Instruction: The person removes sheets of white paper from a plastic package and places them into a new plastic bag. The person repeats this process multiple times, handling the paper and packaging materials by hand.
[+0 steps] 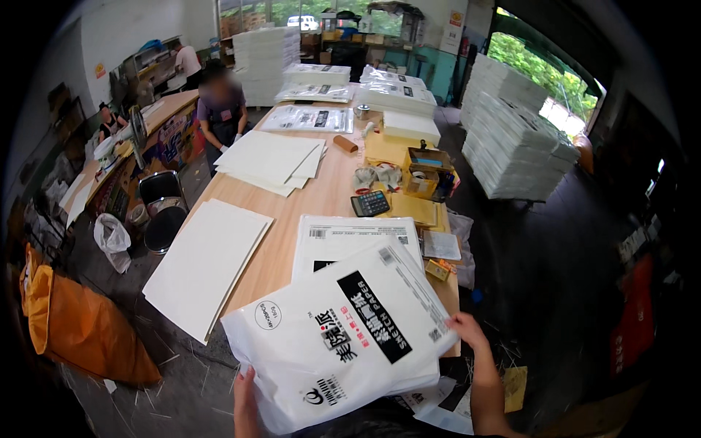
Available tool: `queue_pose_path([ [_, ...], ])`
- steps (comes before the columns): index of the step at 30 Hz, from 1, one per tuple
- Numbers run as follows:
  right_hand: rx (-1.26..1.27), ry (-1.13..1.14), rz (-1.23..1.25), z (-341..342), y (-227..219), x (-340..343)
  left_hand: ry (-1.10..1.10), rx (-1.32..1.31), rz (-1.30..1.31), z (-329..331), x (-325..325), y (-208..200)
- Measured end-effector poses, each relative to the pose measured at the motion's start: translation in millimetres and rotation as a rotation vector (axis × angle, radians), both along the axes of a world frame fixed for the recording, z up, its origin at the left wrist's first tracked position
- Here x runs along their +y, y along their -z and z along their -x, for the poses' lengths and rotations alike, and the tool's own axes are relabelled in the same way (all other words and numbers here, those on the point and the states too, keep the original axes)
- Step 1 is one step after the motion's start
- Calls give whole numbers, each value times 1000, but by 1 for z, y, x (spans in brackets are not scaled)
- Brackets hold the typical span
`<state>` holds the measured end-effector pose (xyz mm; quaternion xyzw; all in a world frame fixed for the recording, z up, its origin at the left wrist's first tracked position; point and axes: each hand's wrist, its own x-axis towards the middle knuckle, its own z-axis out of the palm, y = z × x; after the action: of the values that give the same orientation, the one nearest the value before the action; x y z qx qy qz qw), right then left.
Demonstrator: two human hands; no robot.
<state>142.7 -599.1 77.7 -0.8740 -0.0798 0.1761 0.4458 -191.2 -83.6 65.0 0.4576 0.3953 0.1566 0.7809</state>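
Note:
A large white pack of paper (292, 350) in clear plastic, printed in black and red, lies tilted across both my hands near the table's front edge. My left hand (246, 390) grips its lower left edge, the thumb on the side and the other fingers hidden. My right hand (467, 330) pinches its right edge near the corner. Under its far part another printed pack (358, 226) rests on the wooden table (274, 252). Left of these lies a stack of large blank white sheets (208, 259).
More white sheets (270, 157) and wrapped packs (314, 118) lie farther along the table. A calculator (370, 204) and a tool box (427, 164) stand on the right side. Orange sack (87, 321) at left, paper pallet (511, 139) at right. A seated person (221, 113) works across the table's left side.

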Motion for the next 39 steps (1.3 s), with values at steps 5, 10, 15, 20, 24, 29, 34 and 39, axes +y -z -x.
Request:
queue_pose_path([
  [5,420,20,-163,69,-16,-31,-20,28,-163,18,43,48],
  [10,407,146,-416,88,-3,-31,178,-108,-42,0,28,-4],
  [15,262,174,-322,67,-3,0,264,16,-496,9,33,-7],
  [20,189,228,-307,49,-11,13,266,404,-1327,-6,27,-30],
  [24,224,274,-317,35,-1,26,390,444,-1056,-16,38,-29],
  [29,218,307,-265,26,19,12,463,-38,196,-39,42,-47],
  [34,119,246,-232,25,2,41,650,50,439,-51,46,-19],
  [39,6,247,-117,42,8,31,695,64,440,-72,37,-19],
])
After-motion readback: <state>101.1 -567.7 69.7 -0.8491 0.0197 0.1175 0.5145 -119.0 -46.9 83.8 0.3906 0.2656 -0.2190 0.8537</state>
